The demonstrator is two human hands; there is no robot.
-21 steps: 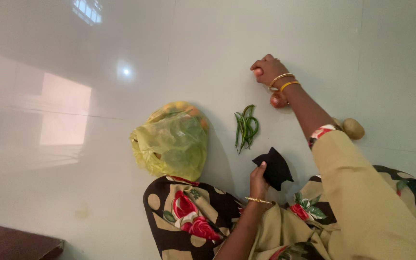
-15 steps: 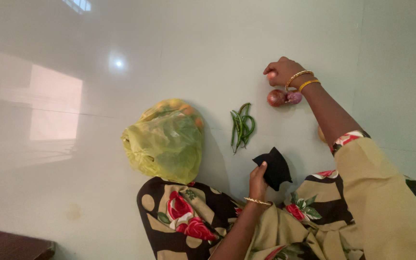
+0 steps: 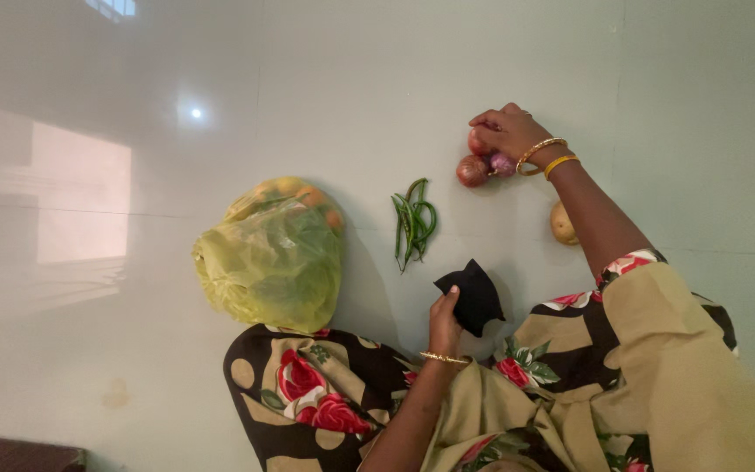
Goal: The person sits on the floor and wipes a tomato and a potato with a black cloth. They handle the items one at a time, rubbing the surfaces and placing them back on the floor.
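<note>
My right hand (image 3: 510, 131) reaches out over the pale glossy floor (image 3: 133, 367) and closes on a red onion (image 3: 479, 143). Two more onions (image 3: 472, 171) lie touching just below it. My left hand (image 3: 444, 320) grips a small black cloth pouch (image 3: 475, 297) close to my lap. A bunch of green chillies (image 3: 413, 222) lies between the pouch and the onions. Beside my right forearm sits a potato (image 3: 563, 224).
A yellow-green plastic bag (image 3: 271, 259) with leafy greens and orange-yellow produce inside rests on the floor left of the chillies. My flowered black and tan garment (image 3: 325, 393) covers my lap at the bottom. A dark edge (image 3: 10, 454) shows at the bottom left corner.
My right hand, with an onion in it, has come down from farther out to rest by the two onions on the floor. The potato shows again beside my forearm. My left hand keeps the pouch.
</note>
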